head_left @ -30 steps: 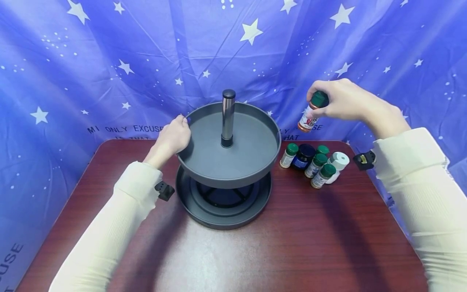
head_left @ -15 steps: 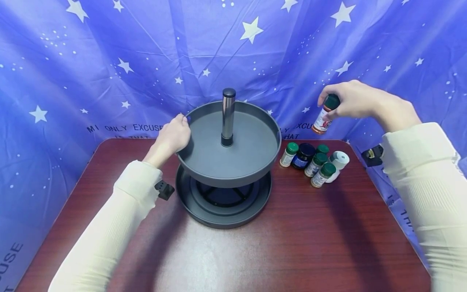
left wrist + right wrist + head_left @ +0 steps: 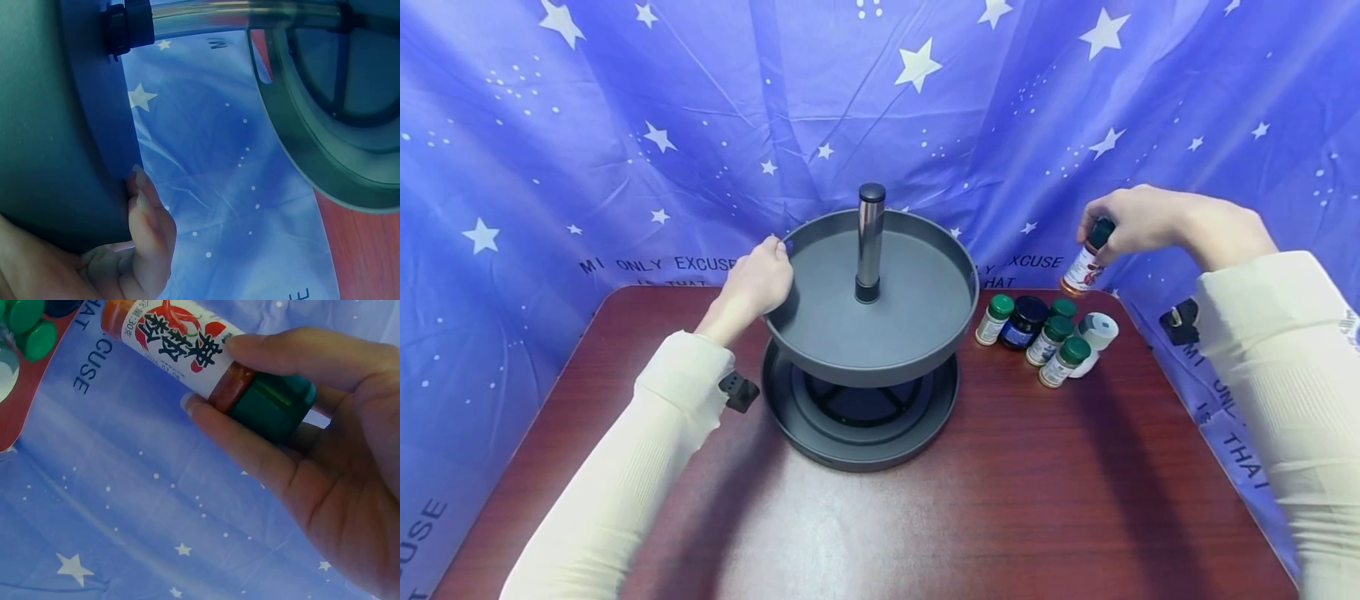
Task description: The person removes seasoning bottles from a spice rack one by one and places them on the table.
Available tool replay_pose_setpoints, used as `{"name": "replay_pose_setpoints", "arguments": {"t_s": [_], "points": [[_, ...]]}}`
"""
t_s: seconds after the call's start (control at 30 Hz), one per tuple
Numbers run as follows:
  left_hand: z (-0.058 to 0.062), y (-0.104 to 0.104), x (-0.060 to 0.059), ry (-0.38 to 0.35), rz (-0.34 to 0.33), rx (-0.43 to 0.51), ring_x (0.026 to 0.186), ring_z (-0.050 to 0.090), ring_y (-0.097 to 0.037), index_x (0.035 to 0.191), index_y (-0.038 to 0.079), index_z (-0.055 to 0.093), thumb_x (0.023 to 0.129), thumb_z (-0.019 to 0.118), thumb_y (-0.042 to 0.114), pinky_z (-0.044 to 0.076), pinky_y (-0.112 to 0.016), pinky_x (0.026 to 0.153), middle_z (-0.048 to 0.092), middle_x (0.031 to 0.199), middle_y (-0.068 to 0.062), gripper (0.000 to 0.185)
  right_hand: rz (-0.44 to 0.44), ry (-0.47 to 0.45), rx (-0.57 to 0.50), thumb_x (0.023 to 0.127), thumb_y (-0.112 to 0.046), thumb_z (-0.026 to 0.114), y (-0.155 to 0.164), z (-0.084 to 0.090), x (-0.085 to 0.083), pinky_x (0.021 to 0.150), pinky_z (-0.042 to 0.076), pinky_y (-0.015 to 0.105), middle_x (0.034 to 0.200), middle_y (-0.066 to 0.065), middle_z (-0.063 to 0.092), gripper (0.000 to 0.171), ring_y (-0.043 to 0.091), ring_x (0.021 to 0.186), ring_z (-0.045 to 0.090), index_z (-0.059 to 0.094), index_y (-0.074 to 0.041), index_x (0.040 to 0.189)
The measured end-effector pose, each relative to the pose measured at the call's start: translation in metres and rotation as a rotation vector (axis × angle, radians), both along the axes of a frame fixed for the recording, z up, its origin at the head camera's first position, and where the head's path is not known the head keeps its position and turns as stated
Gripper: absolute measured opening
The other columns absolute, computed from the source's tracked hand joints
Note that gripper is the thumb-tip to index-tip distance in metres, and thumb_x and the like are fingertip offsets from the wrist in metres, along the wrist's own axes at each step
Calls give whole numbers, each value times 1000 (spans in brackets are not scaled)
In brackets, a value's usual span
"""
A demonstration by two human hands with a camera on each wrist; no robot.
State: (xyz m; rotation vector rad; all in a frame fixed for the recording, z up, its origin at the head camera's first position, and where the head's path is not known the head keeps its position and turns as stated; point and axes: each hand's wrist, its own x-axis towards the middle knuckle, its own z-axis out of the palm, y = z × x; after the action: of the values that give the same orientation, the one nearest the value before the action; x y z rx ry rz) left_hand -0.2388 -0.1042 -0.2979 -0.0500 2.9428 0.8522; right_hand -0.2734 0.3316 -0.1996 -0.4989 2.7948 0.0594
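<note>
A: Right hand (image 3: 1138, 223) pinches spice bottle (image 3: 1086, 262) near its green cap, airborne, right of the tiered tray (image 3: 870, 358), above the jar cluster (image 3: 1045, 333).

B: Left hand (image 3: 758, 279) curls on the upper rim. Advise holding tray steady, lowering the bottle upright.

The bottle (image 3: 1084, 265) is a small spice jar with a dark green cap, a white label with red and black print (Chinese characters, seen in the right wrist view) and reddish contents. It is held in the air by its cap end in the right hand (image 3: 1142, 223), tilted, bottom pointing down and left, above the table's far right corner. The tray (image 3: 880, 333), a round grey upper tier on a metal post, has its left rim gripped by the left hand (image 3: 758, 282).
</note>
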Motion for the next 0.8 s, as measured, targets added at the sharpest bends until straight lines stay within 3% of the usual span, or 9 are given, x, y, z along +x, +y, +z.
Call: {"name": "replay_pose_setpoints", "arguments": {"t_s": [0.37,0.8], "points": [[0,0,-1,0,8,5,145,31,-45,154,5,26,106,15,29,26,-55,119,28,161,-15,54,-37,-72,-24,79,-16,76,13,-5,2,72,47,36,96,9,70,41,21,86,61,61,-1,114],[-1,1,-1,1,-2,-12,143,33,-46,152,4,29,106,15,28,27,-56,118,31,160,-17,54,-125,-356,-104,79,-2,64,34,-16,1,65,50,29,95,14,65,45,17,79,57,53,19,117]]}}
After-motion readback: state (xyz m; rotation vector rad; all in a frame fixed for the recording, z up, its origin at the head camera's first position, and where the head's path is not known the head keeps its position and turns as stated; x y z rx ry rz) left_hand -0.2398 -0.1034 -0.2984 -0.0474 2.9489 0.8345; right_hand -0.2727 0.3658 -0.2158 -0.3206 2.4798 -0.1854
